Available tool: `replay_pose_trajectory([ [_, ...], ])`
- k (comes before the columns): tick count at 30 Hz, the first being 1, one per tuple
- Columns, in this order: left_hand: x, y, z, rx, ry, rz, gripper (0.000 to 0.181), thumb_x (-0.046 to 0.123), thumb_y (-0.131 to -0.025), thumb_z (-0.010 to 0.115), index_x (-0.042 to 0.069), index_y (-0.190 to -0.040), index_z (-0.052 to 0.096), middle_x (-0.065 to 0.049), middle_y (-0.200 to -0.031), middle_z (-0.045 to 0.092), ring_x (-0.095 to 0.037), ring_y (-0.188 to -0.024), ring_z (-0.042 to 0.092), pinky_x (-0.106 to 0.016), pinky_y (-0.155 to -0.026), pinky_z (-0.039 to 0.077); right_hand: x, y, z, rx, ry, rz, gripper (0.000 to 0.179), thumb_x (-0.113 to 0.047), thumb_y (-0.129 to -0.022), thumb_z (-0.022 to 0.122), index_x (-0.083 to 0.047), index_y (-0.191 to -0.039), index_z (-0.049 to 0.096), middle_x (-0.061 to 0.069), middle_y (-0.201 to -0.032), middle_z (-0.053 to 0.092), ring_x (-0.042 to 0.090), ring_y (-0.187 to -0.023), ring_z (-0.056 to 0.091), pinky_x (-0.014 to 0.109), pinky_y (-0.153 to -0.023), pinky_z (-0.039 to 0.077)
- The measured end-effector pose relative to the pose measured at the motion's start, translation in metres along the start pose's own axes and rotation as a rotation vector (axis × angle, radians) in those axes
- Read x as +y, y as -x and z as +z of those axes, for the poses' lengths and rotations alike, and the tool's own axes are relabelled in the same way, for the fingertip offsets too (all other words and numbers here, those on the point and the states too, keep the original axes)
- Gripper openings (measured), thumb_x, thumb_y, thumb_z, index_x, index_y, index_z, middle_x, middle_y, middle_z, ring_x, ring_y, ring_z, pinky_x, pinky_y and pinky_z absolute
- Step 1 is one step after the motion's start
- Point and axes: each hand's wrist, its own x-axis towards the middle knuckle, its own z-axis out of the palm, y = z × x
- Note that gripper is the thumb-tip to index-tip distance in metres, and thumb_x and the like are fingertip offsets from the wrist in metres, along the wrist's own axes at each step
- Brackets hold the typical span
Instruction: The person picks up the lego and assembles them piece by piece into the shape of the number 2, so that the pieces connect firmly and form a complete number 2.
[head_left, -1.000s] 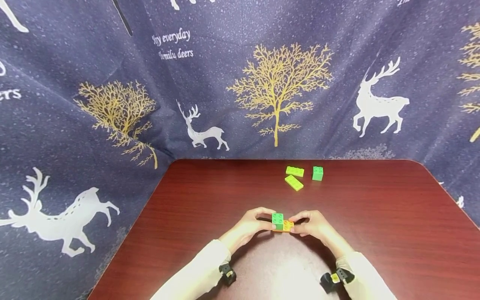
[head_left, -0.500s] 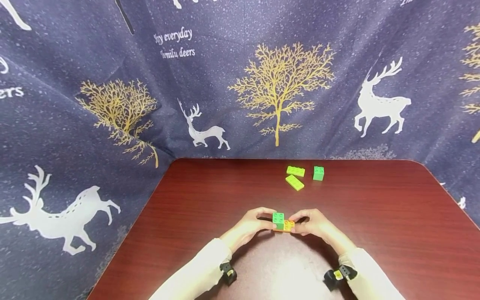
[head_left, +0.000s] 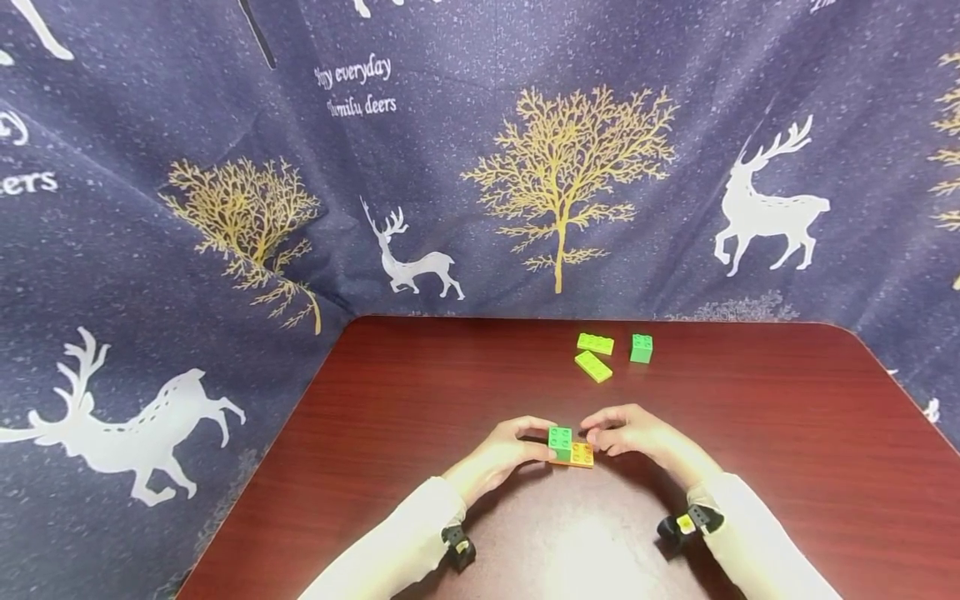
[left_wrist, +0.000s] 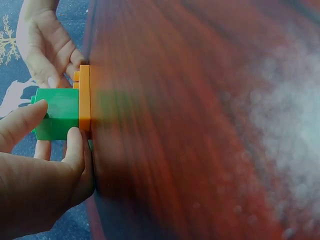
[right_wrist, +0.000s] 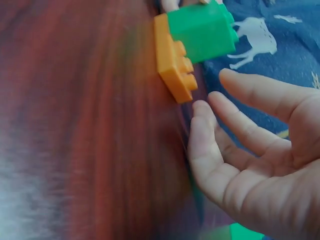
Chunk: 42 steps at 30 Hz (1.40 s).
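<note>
A green building block stands on the left half of an orange plate, which lies on the table. My left hand pinches the green block between thumb and fingers from the left. In the left wrist view, its fingertips lie on the sides of the green block, low down near the orange plate. My right hand is just right of the plate with nothing in it. Its fingers are loosely bent and apart from the orange plate in the right wrist view. Bare studs show on the plate's right half.
Farther back on the dark red table lie two lime plates, one straight and one angled. Another green block stands to their right. A patterned blue curtain hangs behind the table.
My right hand has let go of the orange plate's right end and moved slightly up and right. The left hand keeps its grip on the green block.
</note>
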Motion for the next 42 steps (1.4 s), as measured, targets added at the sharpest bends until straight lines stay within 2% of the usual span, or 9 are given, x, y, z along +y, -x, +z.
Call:
replay_pose_trajectory([
  [4, 0.0, 0.0, 0.0, 0.0, -0.015, 0.009, 0.043, -0.008, -0.072, 0.073, -0.004, -0.114, 0.064, -0.009, -0.104, 0.066, -0.015, -0.081, 0.063, -0.027, -0.077, 0.054, 0.001, -0.007, -0.009, 0.026, -0.029, -0.018, 0.043, -0.012, -0.091, 0.063, 0.015, -0.123, 0.053, 0.025, -0.11, 0.066, 0.024, -0.089, 0.065, 0.035, -0.078, 0.055],
  [9, 0.002, 0.001, 0.001, -0.006, -0.02, 0.008, 0.043, -0.006, -0.073, 0.073, -0.003, -0.115, 0.064, -0.01, -0.105, 0.066, -0.015, -0.082, 0.063, -0.028, -0.079, 0.054, 0.0, -0.016, -0.018, 0.116, -0.033, -0.041, 0.043, -0.011, -0.09, 0.064, 0.012, -0.125, 0.054, 0.027, -0.117, 0.062, 0.028, -0.093, 0.065, 0.037, -0.078, 0.055],
  [16, 0.0, 0.001, 0.001, -0.011, -0.01, -0.002, 0.043, -0.007, -0.074, 0.072, -0.002, -0.116, 0.064, -0.01, -0.104, 0.066, -0.015, -0.083, 0.064, -0.027, -0.078, 0.054, 0.0, -0.032, -0.03, 0.199, -0.098, -0.09, 0.049, -0.014, -0.091, 0.065, 0.014, -0.128, 0.051, 0.031, -0.129, 0.053, 0.027, -0.109, 0.061, 0.037, -0.091, 0.052],
  [21, -0.001, 0.0, 0.001, -0.012, -0.006, -0.005, 0.043, -0.008, -0.074, 0.071, -0.002, -0.116, 0.063, -0.009, -0.104, 0.066, -0.016, -0.086, 0.064, -0.027, -0.079, 0.053, -0.002, -0.042, -0.034, 0.275, -0.127, -0.105, 0.051, -0.015, -0.091, 0.065, 0.015, -0.129, 0.049, 0.031, -0.134, 0.049, 0.013, -0.104, 0.062, 0.041, -0.095, 0.049],
  [24, 0.0, 0.0, 0.001, -0.019, -0.001, -0.005, 0.043, -0.008, -0.075, 0.071, -0.003, -0.117, 0.062, -0.009, -0.105, 0.066, -0.016, -0.087, 0.064, -0.027, -0.08, 0.053, -0.002, -0.047, -0.036, 0.325, -0.145, -0.113, 0.049, -0.013, -0.092, 0.064, 0.013, -0.131, 0.048, 0.031, -0.133, 0.049, 0.013, -0.103, 0.063, 0.044, -0.097, 0.047],
  [28, 0.0, 0.0, 0.0, -0.025, -0.001, -0.004, 0.043, -0.009, -0.075, 0.07, -0.003, -0.117, 0.062, -0.009, -0.105, 0.065, -0.016, -0.085, 0.064, -0.026, -0.079, 0.053, -0.002, -0.054, -0.039, 0.396, -0.141, -0.123, 0.048, -0.012, -0.093, 0.063, 0.01, -0.133, 0.048, 0.029, -0.132, 0.051, 0.022, -0.104, 0.063, 0.047, -0.095, 0.048],
  [33, -0.001, 0.0, 0.0, -0.022, 0.0, -0.005, 0.044, -0.009, -0.075, 0.07, -0.003, -0.117, 0.062, -0.009, -0.105, 0.066, -0.015, -0.085, 0.064, -0.026, -0.079, 0.053, -0.001, -0.059, -0.041, 0.486, -0.141, -0.127, 0.05, -0.015, -0.093, 0.064, 0.008, -0.135, 0.048, 0.025, -0.134, 0.052, 0.01, -0.098, 0.063, 0.041, -0.089, 0.052],
  [39, -0.001, 0.001, 0.001, -0.02, 0.003, -0.011, 0.043, -0.009, -0.075, 0.071, -0.003, -0.117, 0.062, -0.009, -0.105, 0.066, -0.016, -0.084, 0.065, -0.026, -0.08, 0.053, -0.003, -0.06, -0.042, 0.496, -0.159, -0.085, 0.053, -0.016, -0.093, 0.063, 0.007, -0.138, 0.045, 0.026, -0.14, 0.046, 0.007, -0.091, 0.063, 0.036, -0.085, 0.053],
  [42, -0.001, 0.001, 0.001, -0.018, -0.003, -0.009, 0.042, -0.009, -0.075, 0.071, -0.003, -0.117, 0.062, -0.01, -0.106, 0.066, -0.016, -0.084, 0.065, -0.026, -0.08, 0.053, 0.001, -0.064, -0.042, 0.499, -0.145, -0.08, 0.052, -0.013, -0.093, 0.063, 0.007, -0.137, 0.045, 0.027, -0.138, 0.047, 0.001, -0.09, 0.061, 0.033, -0.086, 0.053],
])
